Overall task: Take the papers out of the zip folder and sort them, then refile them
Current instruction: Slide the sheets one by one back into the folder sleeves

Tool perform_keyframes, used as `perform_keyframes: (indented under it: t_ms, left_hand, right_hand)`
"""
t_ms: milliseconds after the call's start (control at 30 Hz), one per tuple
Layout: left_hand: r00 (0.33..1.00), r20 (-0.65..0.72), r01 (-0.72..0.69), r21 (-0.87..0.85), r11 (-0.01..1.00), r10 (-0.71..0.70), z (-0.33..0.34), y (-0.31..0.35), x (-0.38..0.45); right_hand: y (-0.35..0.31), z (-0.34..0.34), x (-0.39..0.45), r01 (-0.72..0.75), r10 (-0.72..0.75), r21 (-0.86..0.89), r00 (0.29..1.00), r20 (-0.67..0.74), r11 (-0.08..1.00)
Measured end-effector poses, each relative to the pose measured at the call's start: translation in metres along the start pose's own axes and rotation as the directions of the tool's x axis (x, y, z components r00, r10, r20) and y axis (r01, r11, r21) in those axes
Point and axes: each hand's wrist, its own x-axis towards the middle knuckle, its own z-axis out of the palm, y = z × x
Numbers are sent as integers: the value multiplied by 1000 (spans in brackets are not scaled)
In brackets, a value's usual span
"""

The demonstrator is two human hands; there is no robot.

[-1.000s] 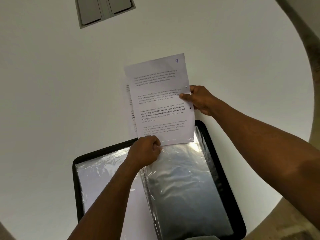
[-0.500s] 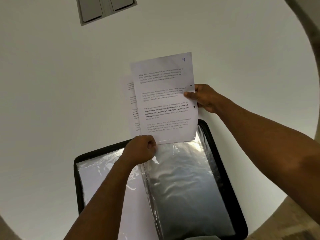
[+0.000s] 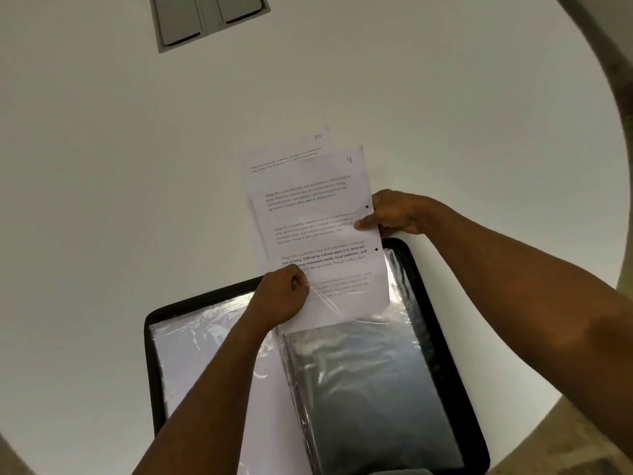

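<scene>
An open black zip folder (image 3: 445, 341) lies on the white table, its clear plastic sleeves (image 3: 363, 382) shining. A printed sheet marked 9 (image 3: 318, 221) has its lower end inside the top of a sleeve. My right hand (image 3: 394, 214) pinches that sheet's right edge between the two punch holes. My left hand (image 3: 284, 296) pinches the sleeve's opening at the sheet's lower left. Another sheet marked 10 (image 3: 287, 149) lies on the table behind, mostly covered by sheet 9.
The round white table (image 3: 137, 166) curves away at the right and bottom corners. A grey cable hatch with two flaps (image 3: 209, 18) is set in the table at the far top.
Sheet 9 has come down towards me, its lower end now in the sleeve's mouth. Sheet 10 behind it shows its top now. Both hands kept their holds.
</scene>
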Motion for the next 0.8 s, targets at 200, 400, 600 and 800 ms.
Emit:
perform_keyframes:
  t_ms: [200,400,600,800]
  left_hand:
    - [999,35,-18,4,1000,18,10,13,4]
    - [992,71,-108,-14,994,109,22,39,15]
    - [993,87,-74,-68,995,79,24,46,21]
    - [993,101,-58,-97,994,68,29,50,22]
  right_hand:
    - [-7,4,-1,12,-12,6,1000,-27,1000]
    - [-9,0,1,-3,5,103,1000,-21,995]
    - [-8,-9,-5,-42,40,-16,997,-69,999]
    - [-10,5,-4,-65,70,-121,997,38,991]
